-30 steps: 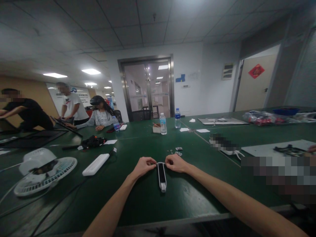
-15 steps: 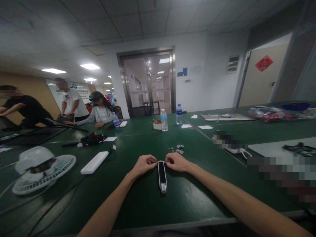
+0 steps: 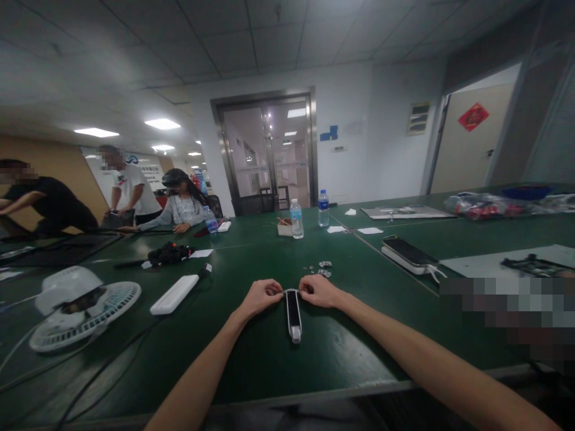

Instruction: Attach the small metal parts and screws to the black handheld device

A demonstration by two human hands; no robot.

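A slim, elongated device [image 3: 293, 311] with a dark face, a pale rim and a light-coloured near end lies lengthwise on the green table in front of me. My left hand [image 3: 264, 295] is closed in a pinch at the left side of its far end. On the opposite side, my right hand [image 3: 318, 291] pinches the far end too, with fingers curled. Whether a smaller part sits between the fingertips is hidden. Just beyond my right hand lie small metallic parts [image 3: 324, 273] and several tiny pieces.
A white power strip [image 3: 175, 294] and a partly dismantled white fan [image 3: 85, 317] with cables are on the left. Two water bottles, one of them clear [image 3: 296, 220], stand further back. A phone [image 3: 408, 251] rests at right. Other people are at the far left.
The view has shifted slightly. Both hands stay pinched at the far end of the slim device, which keeps its place between them.
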